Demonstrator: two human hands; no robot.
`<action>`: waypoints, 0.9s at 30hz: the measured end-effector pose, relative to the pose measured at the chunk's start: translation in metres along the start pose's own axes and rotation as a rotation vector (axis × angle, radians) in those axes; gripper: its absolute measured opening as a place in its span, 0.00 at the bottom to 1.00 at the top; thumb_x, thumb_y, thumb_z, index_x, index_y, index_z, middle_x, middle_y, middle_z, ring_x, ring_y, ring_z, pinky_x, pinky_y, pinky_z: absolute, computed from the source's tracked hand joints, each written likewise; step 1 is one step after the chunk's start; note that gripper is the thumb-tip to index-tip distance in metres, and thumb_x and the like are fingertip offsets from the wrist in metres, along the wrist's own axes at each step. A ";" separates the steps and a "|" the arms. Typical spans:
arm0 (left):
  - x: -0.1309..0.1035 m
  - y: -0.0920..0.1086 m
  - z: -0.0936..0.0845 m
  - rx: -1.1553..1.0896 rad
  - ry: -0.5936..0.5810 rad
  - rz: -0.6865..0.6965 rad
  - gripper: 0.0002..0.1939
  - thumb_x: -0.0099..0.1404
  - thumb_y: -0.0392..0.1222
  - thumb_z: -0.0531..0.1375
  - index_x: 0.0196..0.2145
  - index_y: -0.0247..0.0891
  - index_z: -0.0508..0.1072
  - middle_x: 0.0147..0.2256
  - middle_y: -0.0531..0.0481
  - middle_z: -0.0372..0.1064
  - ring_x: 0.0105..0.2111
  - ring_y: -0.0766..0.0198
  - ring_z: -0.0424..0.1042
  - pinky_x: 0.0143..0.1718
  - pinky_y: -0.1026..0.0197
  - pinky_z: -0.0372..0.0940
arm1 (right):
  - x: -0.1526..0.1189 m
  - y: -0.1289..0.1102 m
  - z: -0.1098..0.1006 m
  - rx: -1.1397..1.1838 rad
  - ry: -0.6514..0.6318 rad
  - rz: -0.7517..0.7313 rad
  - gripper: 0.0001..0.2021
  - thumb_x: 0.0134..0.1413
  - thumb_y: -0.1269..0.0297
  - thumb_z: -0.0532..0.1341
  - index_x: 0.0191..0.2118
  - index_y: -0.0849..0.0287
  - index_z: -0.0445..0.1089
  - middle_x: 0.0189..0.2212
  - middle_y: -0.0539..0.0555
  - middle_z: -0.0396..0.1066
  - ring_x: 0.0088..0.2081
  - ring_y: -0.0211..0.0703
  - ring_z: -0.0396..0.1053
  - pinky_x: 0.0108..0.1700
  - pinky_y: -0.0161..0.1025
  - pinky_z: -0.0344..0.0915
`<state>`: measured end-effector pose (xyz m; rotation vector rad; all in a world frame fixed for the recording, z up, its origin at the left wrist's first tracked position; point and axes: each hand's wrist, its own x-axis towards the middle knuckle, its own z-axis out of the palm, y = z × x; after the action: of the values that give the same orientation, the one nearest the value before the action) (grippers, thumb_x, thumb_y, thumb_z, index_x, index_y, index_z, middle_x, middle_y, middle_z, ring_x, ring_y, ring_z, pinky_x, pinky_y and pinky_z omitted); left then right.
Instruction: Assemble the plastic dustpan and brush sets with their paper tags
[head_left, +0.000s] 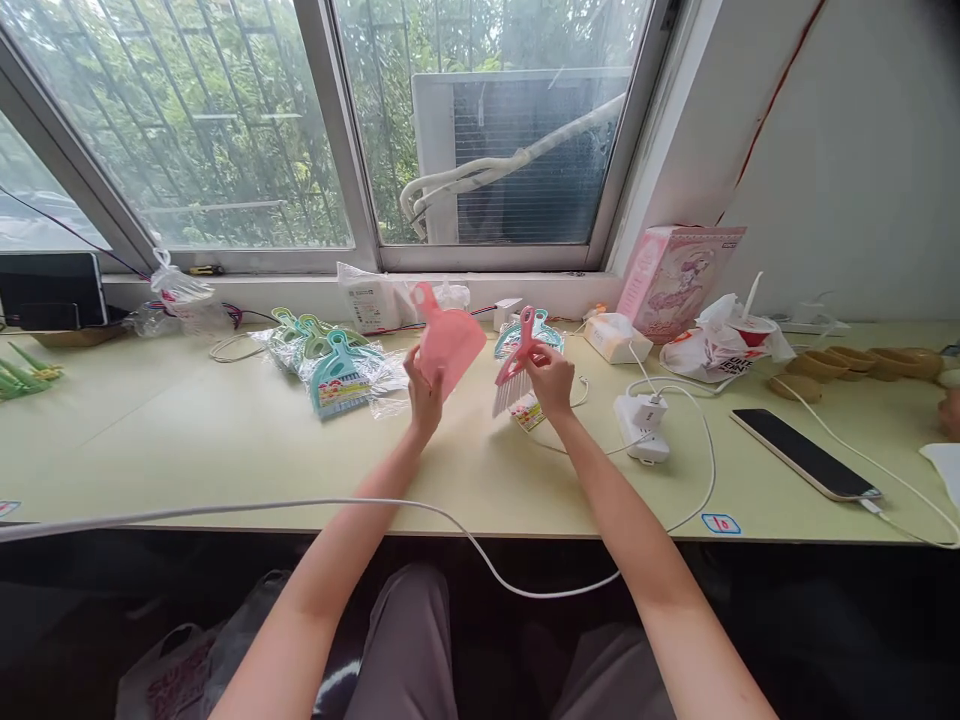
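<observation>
My left hand [424,395] grips a pink dustpan [452,343] by its side, holding it raised above the table with its handle up. In my right hand [551,377] is a small pink brush [514,372], its pale bristles pointing down and to the left. The two pieces are apart. Below the brush lies a printed label card [528,412] on the tabletop. Behind it rests a blue dustpan set [551,330], partly hidden by the brush and my hand. Left of my left hand are a blue brush-and-dustpan set [340,378] and green sets [304,333] in clear wrapping.
A power strip [643,428] with white cables stands right of my right hand, near a phone [804,453]. Behind are a tissue pack [615,337], a pink box [675,280] and a bagged cup [739,335]. A white cable [442,510] crosses over my left forearm.
</observation>
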<state>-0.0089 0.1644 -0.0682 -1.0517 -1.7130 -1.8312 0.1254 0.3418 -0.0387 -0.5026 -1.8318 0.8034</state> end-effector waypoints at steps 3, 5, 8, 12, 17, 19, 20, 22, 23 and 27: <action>-0.017 0.004 0.014 -0.060 -0.269 0.070 0.38 0.65 0.61 0.55 0.64 0.41 0.46 0.44 0.42 0.69 0.38 0.59 0.72 0.39 0.57 0.67 | -0.012 -0.013 0.007 -0.075 -0.038 -0.014 0.18 0.53 0.45 0.61 0.33 0.57 0.75 0.31 0.54 0.77 0.29 0.44 0.72 0.37 0.39 0.64; -0.025 0.007 0.022 -0.050 -0.393 0.059 0.40 0.66 0.59 0.56 0.66 0.42 0.44 0.45 0.42 0.70 0.37 0.60 0.73 0.38 0.58 0.67 | -0.019 -0.018 0.011 -0.117 -0.059 -0.022 0.18 0.54 0.45 0.61 0.32 0.57 0.75 0.29 0.54 0.76 0.30 0.45 0.73 0.36 0.39 0.63; -0.030 0.007 0.027 0.026 -0.457 0.025 0.39 0.67 0.54 0.57 0.68 0.43 0.44 0.45 0.42 0.71 0.40 0.59 0.73 0.42 0.56 0.68 | -0.024 -0.019 0.015 -0.093 -0.108 -0.089 0.19 0.55 0.45 0.60 0.32 0.58 0.75 0.29 0.54 0.76 0.30 0.45 0.72 0.37 0.40 0.64; -0.025 0.008 0.025 0.073 -0.391 0.029 0.34 0.69 0.51 0.54 0.68 0.41 0.49 0.54 0.39 0.67 0.50 0.54 0.70 0.50 0.53 0.66 | -0.022 -0.014 0.018 0.056 -0.175 -0.094 0.21 0.58 0.45 0.57 0.34 0.59 0.75 0.30 0.55 0.76 0.28 0.44 0.72 0.36 0.41 0.66; -0.021 0.016 0.021 0.076 -0.363 0.017 0.25 0.71 0.50 0.51 0.62 0.41 0.61 0.55 0.41 0.67 0.52 0.54 0.68 0.53 0.54 0.64 | -0.020 -0.014 0.015 0.063 -0.194 -0.024 0.21 0.58 0.45 0.57 0.34 0.58 0.76 0.27 0.55 0.75 0.28 0.46 0.73 0.37 0.41 0.66; -0.021 0.019 0.022 0.062 -0.362 0.003 0.24 0.71 0.50 0.51 0.61 0.41 0.62 0.55 0.41 0.67 0.53 0.54 0.68 0.53 0.53 0.63 | -0.021 -0.015 0.011 -0.055 -0.168 -0.036 0.20 0.59 0.45 0.57 0.34 0.57 0.76 0.29 0.55 0.76 0.32 0.48 0.73 0.39 0.41 0.65; -0.022 0.020 0.022 0.052 -0.361 -0.004 0.23 0.71 0.50 0.50 0.60 0.41 0.62 0.55 0.41 0.67 0.53 0.54 0.68 0.53 0.53 0.63 | -0.021 -0.015 0.009 -0.121 -0.151 -0.050 0.20 0.60 0.45 0.56 0.35 0.57 0.76 0.30 0.56 0.76 0.34 0.49 0.73 0.41 0.41 0.65; -0.024 0.022 0.023 0.031 -0.348 -0.019 0.23 0.71 0.50 0.50 0.60 0.41 0.62 0.54 0.42 0.68 0.52 0.54 0.68 0.53 0.53 0.63 | -0.023 -0.015 0.007 -0.214 -0.118 -0.091 0.19 0.61 0.46 0.56 0.37 0.55 0.76 0.34 0.57 0.76 0.39 0.50 0.72 0.45 0.42 0.63; -0.024 0.024 0.024 0.020 -0.334 -0.026 0.23 0.71 0.50 0.50 0.60 0.41 0.62 0.53 0.42 0.68 0.52 0.54 0.68 0.53 0.53 0.63 | -0.025 -0.015 0.007 -0.231 -0.100 -0.117 0.19 0.61 0.46 0.56 0.38 0.55 0.76 0.36 0.57 0.76 0.42 0.51 0.71 0.47 0.42 0.63; -0.024 0.030 0.023 -0.025 -0.272 -0.023 0.23 0.71 0.49 0.49 0.60 0.42 0.60 0.55 0.43 0.67 0.52 0.54 0.68 0.52 0.53 0.63 | -0.034 -0.017 0.010 -0.219 -0.011 -0.245 0.16 0.62 0.48 0.56 0.46 0.52 0.71 0.46 0.57 0.72 0.52 0.53 0.64 0.55 0.48 0.60</action>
<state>0.0345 0.1777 -0.0679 -1.3484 -1.8639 -1.7941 0.1291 0.3046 -0.0504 -0.4014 -1.9570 0.4437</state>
